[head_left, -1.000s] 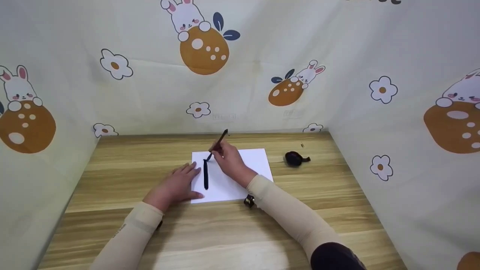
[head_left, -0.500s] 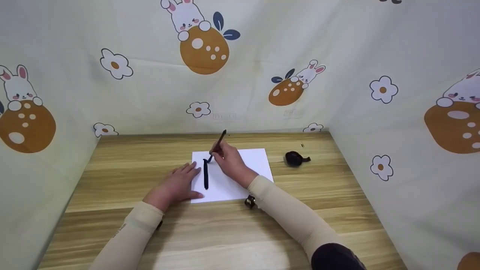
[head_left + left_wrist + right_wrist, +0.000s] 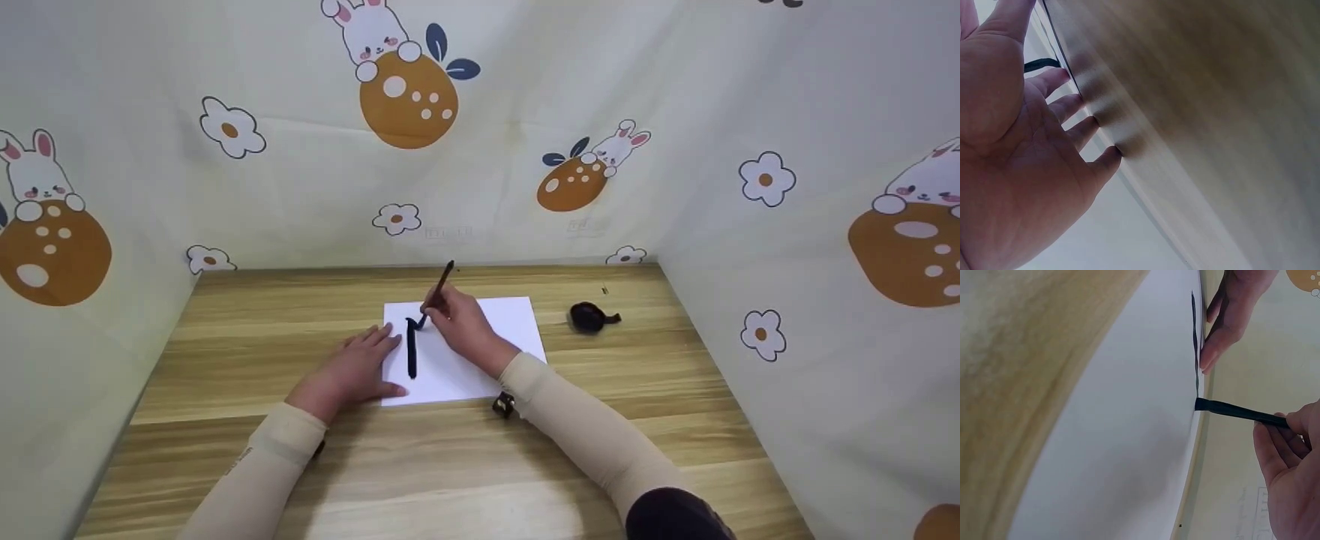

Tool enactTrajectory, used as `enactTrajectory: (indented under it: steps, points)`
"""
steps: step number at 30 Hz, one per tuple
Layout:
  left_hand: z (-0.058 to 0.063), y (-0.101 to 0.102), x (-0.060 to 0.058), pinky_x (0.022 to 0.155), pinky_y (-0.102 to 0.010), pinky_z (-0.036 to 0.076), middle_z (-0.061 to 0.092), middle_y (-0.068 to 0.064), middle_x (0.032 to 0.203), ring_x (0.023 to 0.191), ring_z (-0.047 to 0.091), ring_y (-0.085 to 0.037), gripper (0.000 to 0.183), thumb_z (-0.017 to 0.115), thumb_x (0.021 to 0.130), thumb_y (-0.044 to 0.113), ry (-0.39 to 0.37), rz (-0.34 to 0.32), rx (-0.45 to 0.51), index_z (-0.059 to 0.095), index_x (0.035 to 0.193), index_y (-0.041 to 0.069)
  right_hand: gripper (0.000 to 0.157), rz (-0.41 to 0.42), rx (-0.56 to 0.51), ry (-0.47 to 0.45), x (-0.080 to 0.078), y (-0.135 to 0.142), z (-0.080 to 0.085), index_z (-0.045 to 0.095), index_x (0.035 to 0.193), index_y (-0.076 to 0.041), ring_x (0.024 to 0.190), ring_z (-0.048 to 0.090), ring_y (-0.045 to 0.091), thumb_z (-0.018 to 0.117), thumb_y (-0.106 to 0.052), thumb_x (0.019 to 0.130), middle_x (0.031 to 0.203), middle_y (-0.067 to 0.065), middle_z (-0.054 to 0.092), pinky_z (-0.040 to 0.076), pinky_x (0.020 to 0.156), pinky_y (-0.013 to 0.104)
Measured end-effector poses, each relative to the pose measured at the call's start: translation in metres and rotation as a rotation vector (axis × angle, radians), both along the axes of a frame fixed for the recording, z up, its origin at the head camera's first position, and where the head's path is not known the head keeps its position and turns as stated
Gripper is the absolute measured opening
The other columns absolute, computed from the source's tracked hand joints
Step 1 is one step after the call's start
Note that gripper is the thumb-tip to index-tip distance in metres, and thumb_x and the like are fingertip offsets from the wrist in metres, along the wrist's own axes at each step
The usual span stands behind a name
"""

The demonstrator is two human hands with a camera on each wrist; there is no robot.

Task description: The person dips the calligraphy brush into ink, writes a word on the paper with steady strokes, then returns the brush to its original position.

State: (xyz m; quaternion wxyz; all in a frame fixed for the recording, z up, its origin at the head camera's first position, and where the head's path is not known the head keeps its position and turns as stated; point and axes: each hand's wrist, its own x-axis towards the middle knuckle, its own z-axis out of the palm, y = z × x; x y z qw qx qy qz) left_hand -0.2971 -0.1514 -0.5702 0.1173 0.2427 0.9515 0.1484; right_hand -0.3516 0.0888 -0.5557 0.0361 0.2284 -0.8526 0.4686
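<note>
A white sheet of paper (image 3: 457,375) lies on the wooden table. Near its left side runs a thick black vertical stroke (image 3: 412,352), with a short dark mark branching right from its top. My right hand (image 3: 463,324) pinches a dark paintbrush (image 3: 442,280), tilted with its handle end up. In the right wrist view the bristles of the paintbrush (image 3: 1235,410) touch the paper by the stroke. My left hand (image 3: 356,370) rests across the paper's left edge, fingers spread. In the left wrist view the fingertips of that hand (image 3: 1033,146) press down, with nothing held.
A small black dish with a short handle (image 3: 587,318) stands right of the paper. A tiny dark bit (image 3: 604,290) lies beyond it. Patterned fabric walls (image 3: 510,172) enclose the table (image 3: 450,480) at the back and both sides.
The brush tip has shifted slightly right and toward me, and the short mark at the stroke's top has grown longer. My left hand has stayed in place.
</note>
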Motion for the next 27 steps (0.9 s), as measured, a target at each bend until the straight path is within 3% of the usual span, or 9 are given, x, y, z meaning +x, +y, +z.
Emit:
enactTrajectory:
  steps: [9, 27]
  points:
    - [-0.001, 0.0, -0.001, 0.124, -0.077, 0.028, 0.03, -0.027, 0.177, 0.163, 0.027, -0.052, 0.106, 0.083, 0.093, 0.063, 0.005, -0.006, 0.004, 0.043, 0.168, -0.001, 0.009, 0.035, -0.032, -0.018, 0.003, 0.005, -0.001, 0.068, 0.118, -0.005, 0.108, 0.075, 0.013, 0.068, -0.005, 0.11, 0.112, 0.004, 0.078, 0.061, 0.095, 0.025]
    - [0.002, -0.001, 0.0, 0.12, -0.082, 0.028, 0.03, -0.028, 0.177, 0.161, 0.028, -0.055, 0.106, 0.083, 0.093, 0.062, 0.011, -0.01, 0.015, 0.042, 0.167, -0.002, 0.008, 0.056, -0.025, -0.044, 0.015, 0.013, 0.002, 0.068, 0.118, -0.007, 0.107, 0.075, 0.012, 0.069, -0.007, 0.11, 0.11, 0.002, 0.078, 0.061, 0.096, 0.026]
